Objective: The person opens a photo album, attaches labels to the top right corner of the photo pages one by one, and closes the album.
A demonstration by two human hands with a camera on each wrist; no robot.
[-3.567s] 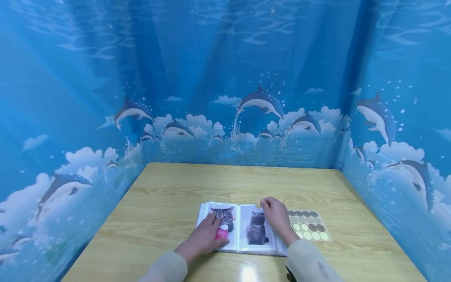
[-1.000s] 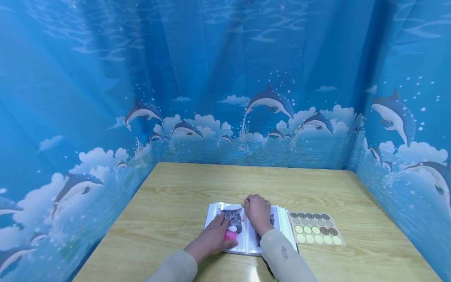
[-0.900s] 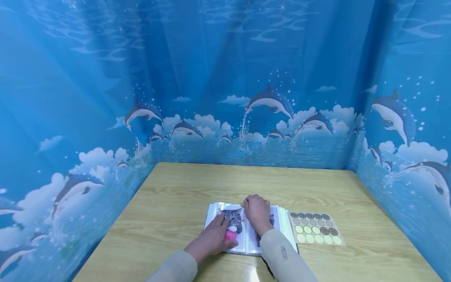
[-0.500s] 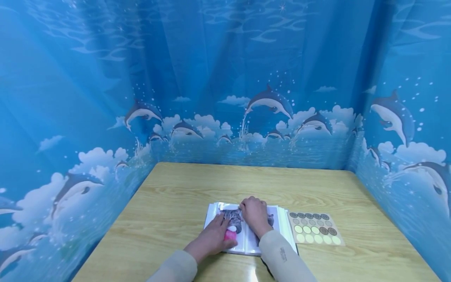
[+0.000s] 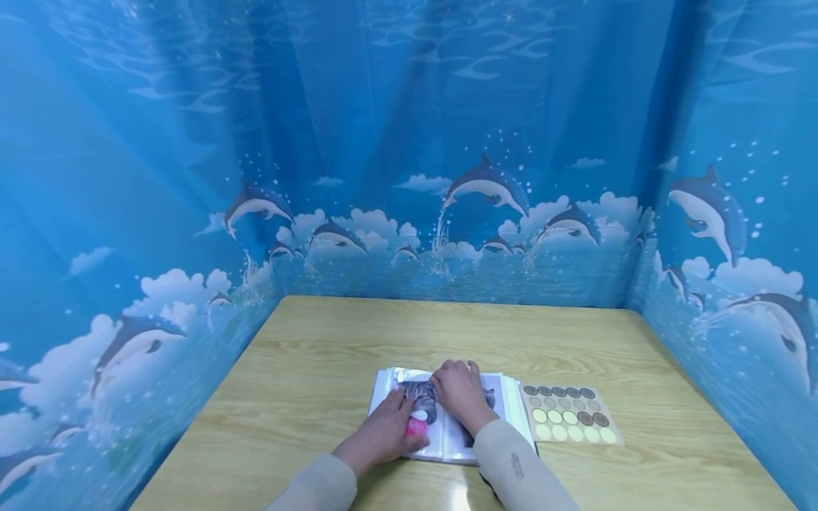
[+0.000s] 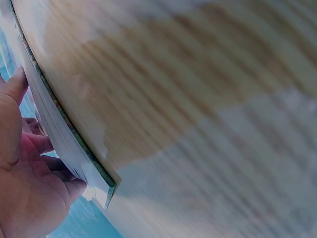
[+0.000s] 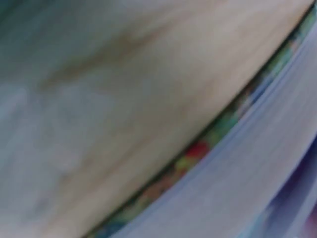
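A photo album (image 5: 447, 447) lies spread on the table, with a tabby cat photo (image 5: 420, 399) on its left page and a grey cat photo (image 5: 490, 397) on its right. My left hand (image 5: 386, 429) rests on the left page, covering part of the tabby and a pink patch. Near the spine, the fingers of my right hand (image 5: 461, 392) touch the upper inner part of the tabby photo; anything under their tips is hidden. In the left wrist view, my left hand (image 6: 34, 168) appears beside the album's page edges (image 6: 64, 139). The right wrist view shows only the album's blurred, colourful cover edge (image 7: 198, 148).
A sheet of round stickers (image 5: 569, 415) lies just right of the album, with rows of dark brown, beige and pale yellow circles. The wooden table (image 5: 319, 348) carries both. Blue curtains (image 5: 358, 142) printed with dolphins stand close behind and along both sides.
My right hand has gone from the right page's top, where it pinched something small and pale, leftward to the tabby photo. Lately it has slid slightly down and left. My left hand stays put.
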